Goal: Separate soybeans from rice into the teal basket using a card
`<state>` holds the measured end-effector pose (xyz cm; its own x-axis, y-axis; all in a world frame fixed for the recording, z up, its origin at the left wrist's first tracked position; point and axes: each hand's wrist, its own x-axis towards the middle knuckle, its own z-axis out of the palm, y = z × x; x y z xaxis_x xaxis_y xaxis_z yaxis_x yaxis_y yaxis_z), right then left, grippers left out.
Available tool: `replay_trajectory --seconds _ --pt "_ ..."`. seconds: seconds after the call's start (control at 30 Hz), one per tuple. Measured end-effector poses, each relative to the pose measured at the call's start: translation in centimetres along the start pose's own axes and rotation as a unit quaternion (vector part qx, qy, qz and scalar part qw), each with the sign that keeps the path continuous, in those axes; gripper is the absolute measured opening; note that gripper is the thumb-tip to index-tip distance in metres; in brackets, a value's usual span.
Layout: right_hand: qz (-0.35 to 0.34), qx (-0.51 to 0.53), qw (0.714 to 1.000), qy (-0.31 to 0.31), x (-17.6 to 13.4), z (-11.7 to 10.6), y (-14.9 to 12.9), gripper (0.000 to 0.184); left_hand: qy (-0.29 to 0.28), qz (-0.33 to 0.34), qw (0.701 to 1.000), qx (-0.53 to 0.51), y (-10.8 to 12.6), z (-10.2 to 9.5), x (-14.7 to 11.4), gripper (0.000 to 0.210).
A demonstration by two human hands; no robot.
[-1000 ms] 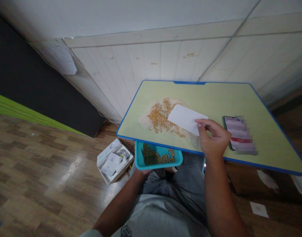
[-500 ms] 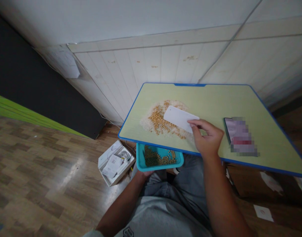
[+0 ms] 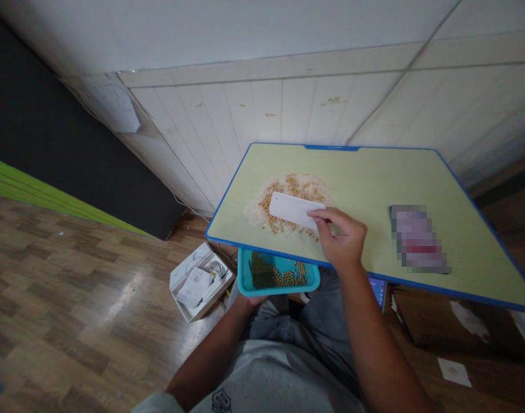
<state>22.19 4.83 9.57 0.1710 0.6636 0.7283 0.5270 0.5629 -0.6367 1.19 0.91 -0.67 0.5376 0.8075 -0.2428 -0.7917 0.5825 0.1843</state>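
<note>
Right hand (image 3: 342, 238) pinching white rectangular card (image 3: 294, 210) over round golden beans (image 3: 265, 205) on pale-green, blue-rimmed tabletop (image 3: 365, 178). Below tabletop's near edge: left hand (image 3: 254, 300) under turquoise rectangular tray (image 3: 244, 271), grip hidden, can't tell.

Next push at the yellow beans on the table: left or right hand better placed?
Right, I'd say. The right hand holds the white card over the yellow beans. The left hand is under the teal tray, apparently supporting it at the table's near edge.

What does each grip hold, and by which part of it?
The right grip pinches the white card at its right end; the left grip, mostly hidden, supports the turquoise tray from below.
</note>
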Motion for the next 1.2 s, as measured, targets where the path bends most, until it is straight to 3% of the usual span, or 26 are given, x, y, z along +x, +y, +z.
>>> replay_trajectory --seconds 0.23,0.5,0.77,1.0,1.2 --pt "0.002 0.006 1.000 -0.009 -0.2 -0.1 -0.3 0.024 0.009 -0.005 1.000 0.012 0.3 -0.7 -0.4 0.042" --pt "-0.008 0.006 1.000 -0.011 0.0 -0.1 -0.3 0.025 0.034 0.005 0.998 0.054 0.1 1.4 -0.5 0.047" --pt "-0.009 0.015 1.000 -0.008 -0.2 -0.3 -0.3 0.026 0.020 0.006 0.997 0.073 0.0 1.3 -0.5 0.041" --pt "-0.003 0.020 1.000 -0.015 -0.3 -0.4 -0.4 0.025 0.080 0.025 0.995 0.053 -0.2 1.6 -0.8 0.037" --pt "0.008 0.026 1.000 -0.006 -0.3 -0.5 -0.5 0.024 0.028 0.027 0.999 0.017 0.1 0.9 -0.5 0.036"
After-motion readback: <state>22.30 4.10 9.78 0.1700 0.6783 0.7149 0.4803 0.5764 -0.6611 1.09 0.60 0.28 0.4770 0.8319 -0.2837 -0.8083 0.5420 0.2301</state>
